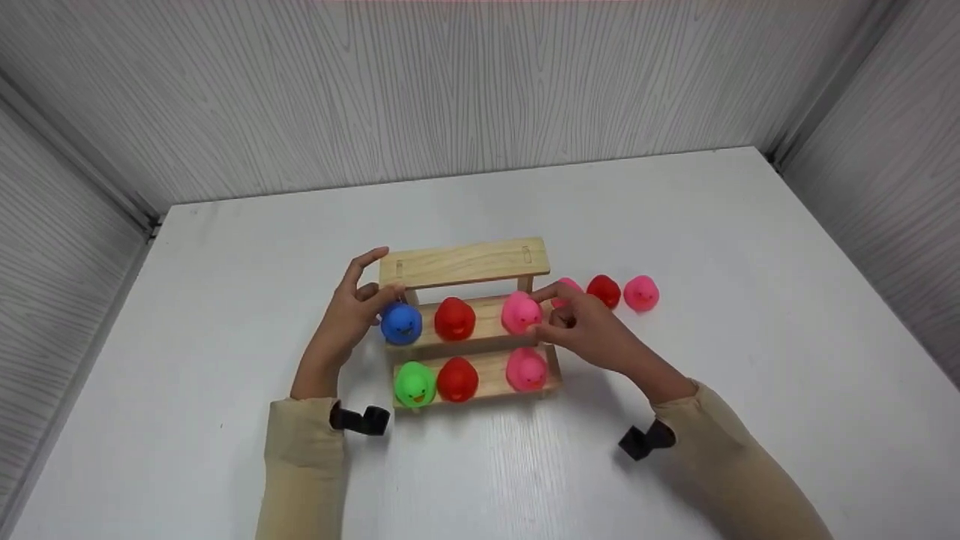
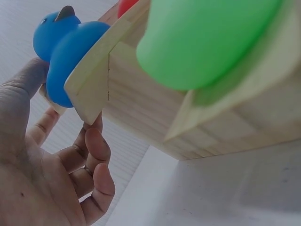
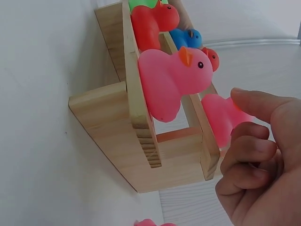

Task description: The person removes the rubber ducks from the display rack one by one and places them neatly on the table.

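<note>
A three-step wooden stand (image 1: 465,262) sits on the white table. My left hand (image 1: 351,311) grips the left end of its top board between thumb and index finger, close behind a blue rubber duck (image 1: 401,324). At the other end of the middle step, thumb and index finger of my right hand (image 1: 589,326) pinch a pink rubber duck (image 1: 517,311); its other fingers are curled in. Between these ducks stands a red duck (image 1: 454,319). The lowest step carries a green duck (image 1: 415,384), a red duck (image 1: 457,379) and a pink duck (image 1: 526,369).
On the table right of the stand are a red duck (image 1: 604,291) and a pink duck (image 1: 642,293). Another pink duck (image 1: 568,286) is partly hidden behind my right hand. A pale wood-grain panel (image 1: 450,90) rises behind the table.
</note>
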The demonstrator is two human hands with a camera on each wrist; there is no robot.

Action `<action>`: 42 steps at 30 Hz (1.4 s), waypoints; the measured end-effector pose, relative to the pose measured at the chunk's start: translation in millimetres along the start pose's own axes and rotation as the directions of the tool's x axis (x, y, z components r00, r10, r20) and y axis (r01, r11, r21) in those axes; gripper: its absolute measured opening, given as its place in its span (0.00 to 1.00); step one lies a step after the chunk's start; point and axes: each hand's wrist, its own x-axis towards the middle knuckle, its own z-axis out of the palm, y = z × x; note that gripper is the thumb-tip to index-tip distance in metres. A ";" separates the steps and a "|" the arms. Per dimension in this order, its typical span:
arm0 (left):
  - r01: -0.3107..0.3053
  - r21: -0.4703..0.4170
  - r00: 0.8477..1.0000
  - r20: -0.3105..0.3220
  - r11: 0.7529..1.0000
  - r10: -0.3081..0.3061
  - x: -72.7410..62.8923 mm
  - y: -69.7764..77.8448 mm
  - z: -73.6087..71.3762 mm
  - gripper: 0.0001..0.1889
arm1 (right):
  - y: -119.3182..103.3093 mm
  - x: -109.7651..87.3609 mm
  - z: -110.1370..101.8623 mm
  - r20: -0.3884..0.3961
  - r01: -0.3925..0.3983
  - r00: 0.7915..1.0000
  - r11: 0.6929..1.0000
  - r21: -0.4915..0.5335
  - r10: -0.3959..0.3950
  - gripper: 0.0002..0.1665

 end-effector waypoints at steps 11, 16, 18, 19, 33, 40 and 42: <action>0.013 0.017 1.000 0.002 1.000 -0.013 -0.1 2.8 3.5 0.34 | 11.5 -13.5 -28.8 -0.068 0.028 0.997 0.999 -0.025 -0.030 0.23; -0.011 0.005 1.000 -0.004 1.000 0.011 -1.1 4.7 4.1 0.34 | 15.2 -18.4 -39.2 -0.091 0.011 0.996 0.999 -0.040 -0.015 0.20; -0.019 0.002 1.000 -0.008 1.000 0.019 -1.4 5.0 4.3 0.34 | 17.6 -19.7 -42.4 -0.091 0.000 0.996 0.999 -0.033 -0.003 0.20; -0.018 0.006 1.000 -0.006 1.000 0.018 -1.3 4.9 4.3 0.34 | 19.0 -20.1 -43.5 -0.090 -0.005 0.996 1.000 -0.031 0.002 0.19; 0.008 -0.003 1.000 0.002 1.000 -0.008 -1.2 5.4 4.8 0.34 | 38.9 -22.1 -50.8 -0.096 -0.066 0.994 0.996 -0.053 0.061 0.18; -0.011 -0.017 1.000 0.008 1.000 0.011 -1.3 6.4 6.5 0.33 | 45.6 -22.3 -49.0 -0.092 -0.102 0.991 0.989 -0.106 0.092 0.17; -0.013 -0.015 1.000 0.006 1.000 0.013 -1.7 6.1 6.7 0.33 | 48.1 -21.9 -47.9 -0.081 -0.098 0.993 0.987 -0.124 0.089 0.18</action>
